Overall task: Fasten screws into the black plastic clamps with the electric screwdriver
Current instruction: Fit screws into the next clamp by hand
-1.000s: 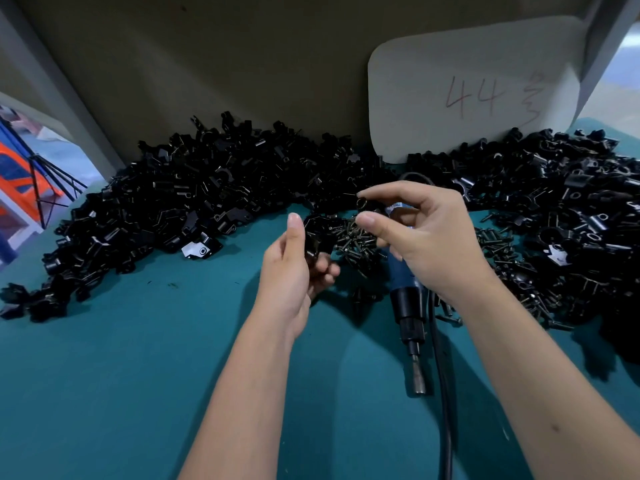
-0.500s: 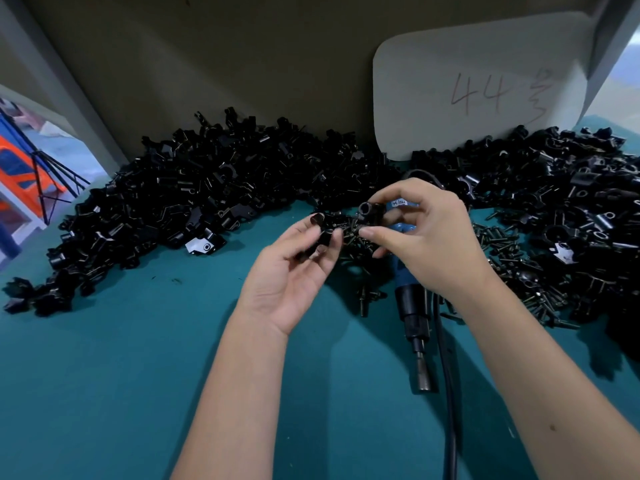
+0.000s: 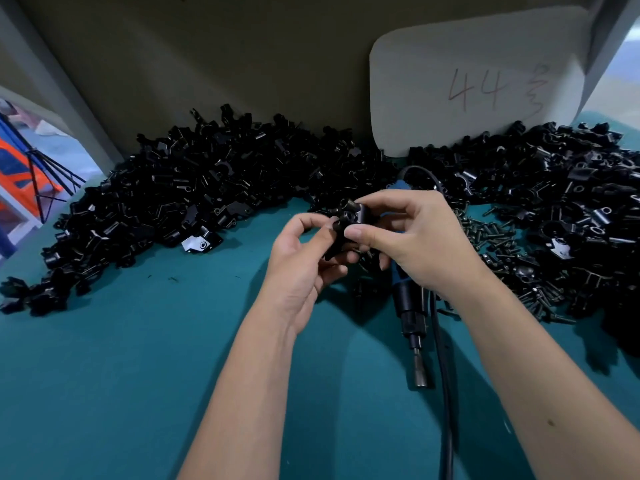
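Note:
A black plastic clamp (image 3: 349, 216) is held in mid-air between both hands above the teal table. My left hand (image 3: 301, 261) pinches its lower left side. My right hand (image 3: 415, 244) grips its right side with thumb and forefinger. The electric screwdriver (image 3: 410, 313), blue and black, lies on the table under my right hand with its bit pointing toward me; its upper body is hidden by the hand. Loose screws (image 3: 495, 244) are scattered just right of my right hand. Whether a screw sits in the held clamp is not visible.
A large heap of black clamps (image 3: 194, 195) curves along the back wall on the left, and another heap (image 3: 571, 209) lies on the right. A white card marked 44 (image 3: 478, 81) leans on the wall. The screwdriver's black cable (image 3: 445, 393) runs toward me across the teal table (image 3: 121, 375).
My hands have come together on one clamp: the left hand's fingers closed up from an open palm onto the clamp's left side, and the clamp rose slightly.

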`<state>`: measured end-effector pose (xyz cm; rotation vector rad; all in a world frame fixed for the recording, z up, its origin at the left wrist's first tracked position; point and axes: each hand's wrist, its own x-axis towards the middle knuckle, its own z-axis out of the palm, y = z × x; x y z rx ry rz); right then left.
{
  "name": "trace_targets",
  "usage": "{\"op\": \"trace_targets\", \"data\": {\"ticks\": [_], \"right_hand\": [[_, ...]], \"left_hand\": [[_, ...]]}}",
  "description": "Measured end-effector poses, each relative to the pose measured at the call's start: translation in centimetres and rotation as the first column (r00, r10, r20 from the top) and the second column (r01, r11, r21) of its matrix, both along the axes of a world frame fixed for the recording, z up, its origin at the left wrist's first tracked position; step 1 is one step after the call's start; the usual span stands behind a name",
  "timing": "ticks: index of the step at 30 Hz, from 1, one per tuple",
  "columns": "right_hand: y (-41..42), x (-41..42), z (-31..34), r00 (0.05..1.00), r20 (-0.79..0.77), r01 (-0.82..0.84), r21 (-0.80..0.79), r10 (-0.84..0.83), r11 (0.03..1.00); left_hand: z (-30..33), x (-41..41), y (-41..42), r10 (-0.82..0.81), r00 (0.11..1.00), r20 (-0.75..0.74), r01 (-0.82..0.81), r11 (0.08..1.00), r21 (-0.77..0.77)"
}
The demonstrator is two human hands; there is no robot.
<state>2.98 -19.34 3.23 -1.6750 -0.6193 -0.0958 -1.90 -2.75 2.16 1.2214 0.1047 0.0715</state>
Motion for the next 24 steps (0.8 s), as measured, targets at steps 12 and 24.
{"op": "trace_targets", "data": {"ticks": [12,24], "right_hand": [[2.4,-0.8,-0.4,0.991,-0.104,0.097,0.108,-0.086,0.989],[1.0,-1.0,0.7,0.995,-0.075,0.057,-0.038,-0.06,0.998]], "left_hand": [[0.2,-0.2,1.2,0.013,0.994,0.109,0.001,0.992,-0.127],[0.0,-0.1,0.5,0.047,0.995,0.091,-0.037,0.994,-0.105]]}}
